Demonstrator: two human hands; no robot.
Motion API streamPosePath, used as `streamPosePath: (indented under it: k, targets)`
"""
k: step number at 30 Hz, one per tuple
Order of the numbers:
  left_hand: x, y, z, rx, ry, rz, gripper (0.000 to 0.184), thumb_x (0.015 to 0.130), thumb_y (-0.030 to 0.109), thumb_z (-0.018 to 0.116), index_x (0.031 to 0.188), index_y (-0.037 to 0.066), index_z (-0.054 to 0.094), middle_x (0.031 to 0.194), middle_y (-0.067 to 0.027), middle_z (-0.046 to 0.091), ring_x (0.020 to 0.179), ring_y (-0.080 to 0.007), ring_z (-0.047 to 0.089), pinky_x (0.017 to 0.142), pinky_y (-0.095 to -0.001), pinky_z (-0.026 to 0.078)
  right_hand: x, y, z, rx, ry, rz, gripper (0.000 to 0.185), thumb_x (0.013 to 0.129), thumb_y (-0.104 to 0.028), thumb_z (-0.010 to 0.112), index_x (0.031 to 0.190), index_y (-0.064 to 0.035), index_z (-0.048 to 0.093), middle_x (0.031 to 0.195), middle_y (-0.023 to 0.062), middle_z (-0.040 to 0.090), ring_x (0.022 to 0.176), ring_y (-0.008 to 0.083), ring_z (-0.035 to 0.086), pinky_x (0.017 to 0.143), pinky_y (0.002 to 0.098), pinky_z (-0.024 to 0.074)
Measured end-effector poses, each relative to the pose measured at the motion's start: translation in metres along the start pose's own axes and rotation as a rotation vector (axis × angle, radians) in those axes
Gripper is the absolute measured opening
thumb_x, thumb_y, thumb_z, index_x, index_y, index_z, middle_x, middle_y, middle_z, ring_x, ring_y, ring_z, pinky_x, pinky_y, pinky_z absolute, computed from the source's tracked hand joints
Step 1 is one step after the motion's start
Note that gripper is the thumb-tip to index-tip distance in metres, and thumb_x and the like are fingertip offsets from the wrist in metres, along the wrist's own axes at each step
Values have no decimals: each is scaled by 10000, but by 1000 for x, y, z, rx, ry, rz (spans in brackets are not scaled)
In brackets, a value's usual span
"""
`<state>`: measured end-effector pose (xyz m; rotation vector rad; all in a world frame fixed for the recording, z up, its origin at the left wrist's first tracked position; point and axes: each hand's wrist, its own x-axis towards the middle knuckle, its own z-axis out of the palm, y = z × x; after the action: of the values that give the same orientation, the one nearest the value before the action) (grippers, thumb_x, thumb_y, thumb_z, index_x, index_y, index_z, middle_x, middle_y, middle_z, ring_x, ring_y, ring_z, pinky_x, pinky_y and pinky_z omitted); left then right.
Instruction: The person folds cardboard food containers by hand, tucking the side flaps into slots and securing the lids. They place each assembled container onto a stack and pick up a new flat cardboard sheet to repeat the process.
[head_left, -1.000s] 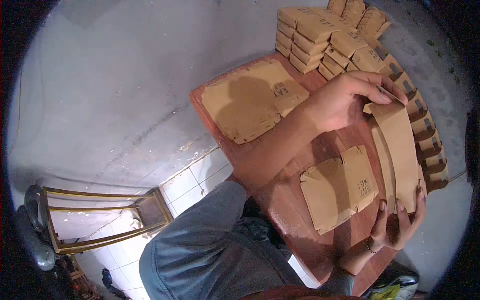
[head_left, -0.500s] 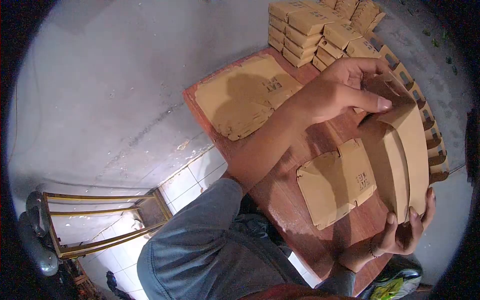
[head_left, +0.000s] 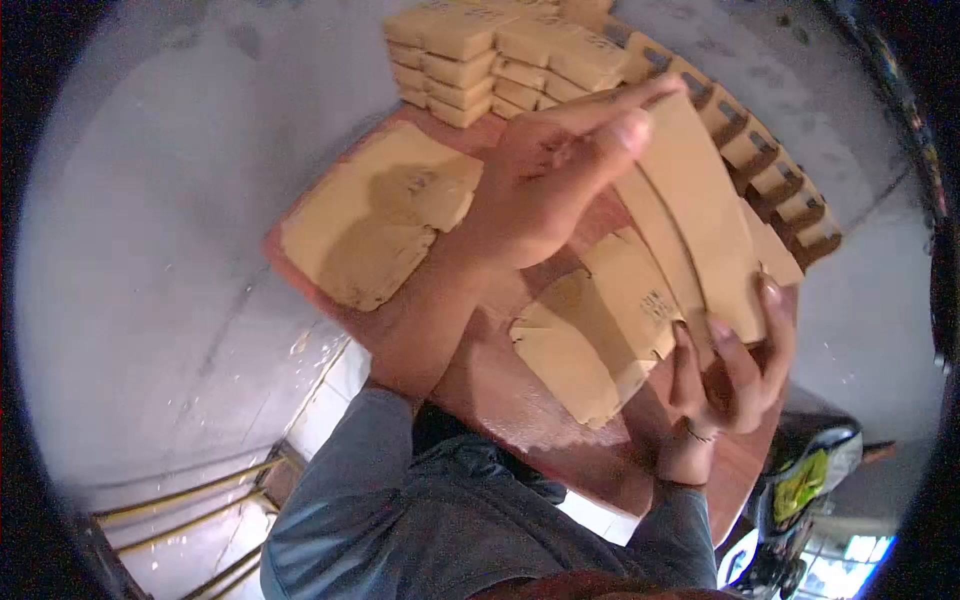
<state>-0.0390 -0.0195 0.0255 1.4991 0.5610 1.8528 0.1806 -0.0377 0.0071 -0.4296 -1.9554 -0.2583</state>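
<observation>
A long folded piece of brown cardboard (head_left: pixel 700 210) is held up at a slant above the right side of the table. My left hand (head_left: pixel 560 175) is at its upper end, thumb and fingers pressed together around the edge. At the lower end, my right hand (head_left: pixel 735 365) grips the cardboard between thumb and curled fingers. Beneath them a flat printed cardboard sheet (head_left: pixel 590 335) lies on the red-brown table (head_left: pixel 490 390), partly shaded. Left of my left forearm lies another flat stack of printed cardboard (head_left: pixel 350 220).
Folded cardboard boxes (head_left: pixel 450 60) stand in stacks at the far table edge. A row of open cardboard pieces (head_left: pixel 765 165) curves along the right edge. A metal-framed rack (head_left: pixel 190 510) is at lower left, and a dark bag with yellow-green (head_left: pixel 800 480) at lower right.
The view has turned and shifted, so the table and stacks appear further left. Both hands still hold the cardboard, whose upper end now shows less open and more folded flat.
</observation>
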Motion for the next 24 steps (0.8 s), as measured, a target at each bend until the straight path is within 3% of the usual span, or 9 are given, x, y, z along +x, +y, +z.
streamPosePath:
  k: [5, 7, 8, 10, 13, 14, 18, 21, 24]
  targets:
    - [4, -34, 22, -121, 101, 50, 442, 1026, 282, 483, 1318, -45, 542, 1250, -92, 617, 1169, -139, 546, 1028, -280, 405, -2, 8, 5, -59, -17, -8, 352, 704, -8, 780, 1033, -74, 674, 1246, 225, 557, 1162, 437, 576, 1008, 589, 448]
    - [1, -55, 36, -264, 258, -160, 429, 1021, 336, 482, 1314, 29, 546, 1210, -56, 605, 1109, -141, 569, 980, -317, 454, 0, 10, 7, -69, -29, 19, 381, 693, -1, 786, 1047, -112, 700, 1238, 198, 559, 1183, 414, 573, 1031, 596, 426]
    - [-1, -67, 45, -274, 260, -151, 429, 1021, 336, 482, 1314, 29, 546, 1210, -56, 605, 1109, -141, 569, 980, -317, 454, 1, 11, 7, -105, -61, 41, 388, 712, -3, 762, 1086, -78, 691, 1250, 214, 556, 1184, 414, 569, 1037, 585, 423]
    - [-5, -90, 58, -557, 292, -525, 428, 996, 406, 507, 1305, 109, 511, 1194, -38, 574, 1082, -155, 566, 899, -375, 501, 2, 13, 9, -180, -104, 59, 496, 754, 0, 696, 1239, 32, 600, 1314, 261, 517, 1216, 435, 533, 1053, 562, 407]
    - [-9, -107, 58, -622, 271, -596, 460, 964, 459, 537, 1306, 159, 472, 1197, -27, 550, 1102, -171, 548, 823, -411, 520, 1, 20, 17, -204, -64, 42, 575, 771, 7, 673, 1325, 40, 521, 1340, 283, 493, 1234, 445, 511, 1053, 558, 398]
    - [-10, -111, 57, -620, 290, -586, 473, 954, 457, 547, 1320, 168, 469, 1199, -29, 552, 1105, -178, 534, 791, -413, 513, 0, 24, 16, -246, -164, 16, 663, 824, -62, 664, 1425, 17, 397, 1416, 275, 426, 1326, 444, 419, 1112, 586, 285]
    - [-15, -147, 46, -667, 393, -690, 411, 979, 421, 497, 1318, 190, 479, 1212, -26, 562, 1067, -170, 548, 776, -379, 494, -4, 46, 43, -445, -186, 86, 717, 921, -264, 588, 1495, -2, 247, 1551, 227, 255, 1458, 418, 186, 1158, 611, 35]
    - [-22, -168, 53, -791, 426, -721, 385, 988, 409, 471, 1309, 198, 491, 1208, -21, 569, 1069, -168, 553, 797, -372, 487, -7, 60, 45, -482, -196, 97, 755, 911, -181, 594, 1506, 30, 179, 1557, 253, 224, 1467, 423, 147, 1159, 602, 65]
    - [-20, -151, 60, -755, 449, -769, 412, 977, 447, 466, 1273, 167, 522, 1163, -13, 593, 1033, -149, 574, 782, -349, 505, -12, 66, 43, -483, -186, 56, 742, 932, -263, 566, 1500, 42, 198, 1567, 254, 201, 1468, 433, 128, 1165, 600, 51]
